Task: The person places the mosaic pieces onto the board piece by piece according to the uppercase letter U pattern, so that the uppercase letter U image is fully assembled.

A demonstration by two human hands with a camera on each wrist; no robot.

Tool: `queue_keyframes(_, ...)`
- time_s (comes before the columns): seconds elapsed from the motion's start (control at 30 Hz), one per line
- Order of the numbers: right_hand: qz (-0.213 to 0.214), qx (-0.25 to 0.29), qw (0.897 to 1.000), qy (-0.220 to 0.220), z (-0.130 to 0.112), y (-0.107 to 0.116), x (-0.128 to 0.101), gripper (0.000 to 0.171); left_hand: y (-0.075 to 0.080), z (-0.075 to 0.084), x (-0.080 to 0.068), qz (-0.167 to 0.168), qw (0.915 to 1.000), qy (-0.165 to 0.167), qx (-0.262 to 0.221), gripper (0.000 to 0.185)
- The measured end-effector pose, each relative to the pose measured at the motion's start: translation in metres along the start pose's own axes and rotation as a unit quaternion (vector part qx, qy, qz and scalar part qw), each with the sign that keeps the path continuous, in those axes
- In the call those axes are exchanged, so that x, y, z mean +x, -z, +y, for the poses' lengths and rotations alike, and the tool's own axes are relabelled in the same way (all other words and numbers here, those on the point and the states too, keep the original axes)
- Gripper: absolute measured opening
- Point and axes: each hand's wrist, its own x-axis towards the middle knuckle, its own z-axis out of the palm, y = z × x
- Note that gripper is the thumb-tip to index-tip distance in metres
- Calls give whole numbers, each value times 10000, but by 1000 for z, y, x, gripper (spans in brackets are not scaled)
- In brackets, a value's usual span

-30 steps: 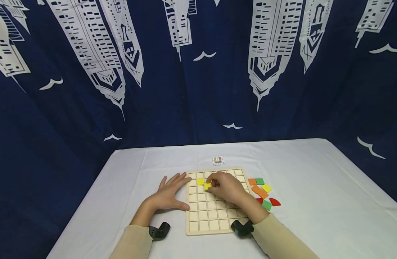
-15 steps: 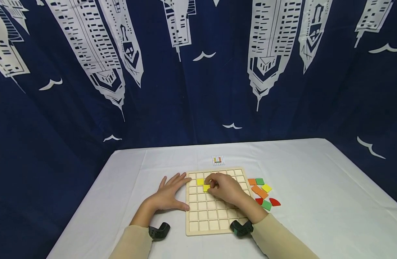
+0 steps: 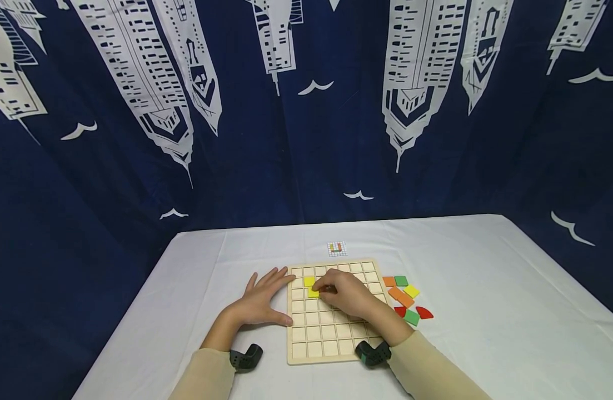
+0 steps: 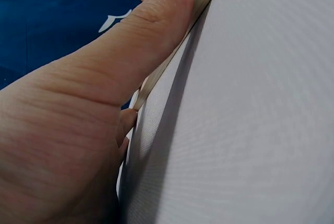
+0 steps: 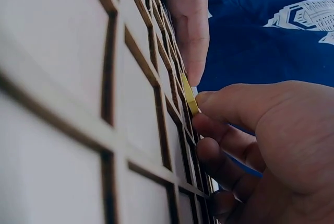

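Note:
A wooden grid board [image 3: 306,358] lies on the white table. One yellow square tile [image 3: 309,281] sits in a cell near its upper left. Just below that, my right hand [image 3: 348,294] pinches a second yellow tile [image 3: 313,293] between thumb and fingers. In the right wrist view this tile [image 5: 189,96] stands tilted at the board's grid ridges, fingertips on its edge. My left hand [image 3: 261,300] is spread, with fingertips and thumb resting along the board's left edge. The left wrist view shows the thumb [image 4: 151,25] against the board's side.
Right of the board lie loose pieces: orange tiles [image 3: 401,296], green tiles [image 3: 400,280], a yellow tile [image 3: 411,291] and red curved pieces [image 3: 424,312]. A small printed pattern card [image 3: 337,248] lies behind the board. A dark blue printed curtain [image 3: 286,166] hangs beyond the table.
My right hand has shifted slightly left with the yellow tile, bringing it from right of the seated tile to just below it. The left hand has stayed in place.

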Motion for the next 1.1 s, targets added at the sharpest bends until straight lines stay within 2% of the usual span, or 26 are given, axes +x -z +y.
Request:
queue_keyframes(0.37, -386, -39, 9981, 482, -1, 2, -1, 21, 1, 1, -1, -7, 10000, -36, 6, 103)
queue_keyframes(0.97, -470, 68, 9971, 593, -1, 6, -3, 19, 1, 3, -1, 11, 10000, -69, -48, 104)
queue_keyframes(1.1, -633, 99, 9960, 625, 0, 9, -3, 18, 1, 3, -2, 4, 10000, -49, -42, 105)
